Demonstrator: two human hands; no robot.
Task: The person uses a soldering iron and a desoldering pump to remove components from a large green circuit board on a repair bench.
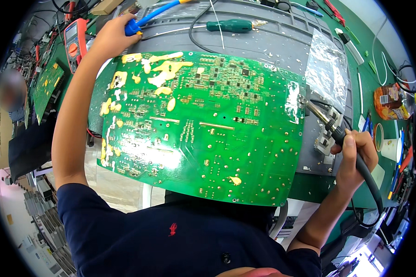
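A large green circuit board (245,152) lies across the near edge of the bench, solder-side features and small chips showing, with yellow glue blobs (168,69) mostly at its left. My left hand (114,38) is beyond the board's far left corner, fingers closed round the blue end of a blue desoldering pump (157,15) with an orange end. In my right hand (358,154) is a black-handled soldering iron (337,134). Its metal barrel points at the board's right edge; whether the tip touches the board I cannot tell. A thick black cable runs down from the handle.
Beyond the board, a green-handled screwdriver (229,26) lies on a grey mat (282,46). A clear plastic bag (327,69) rests to the right. A red multimeter (75,45) stands at left, near another circuit board (48,90). An orange-brown packet (393,101) and a white cup (391,150) are far right.
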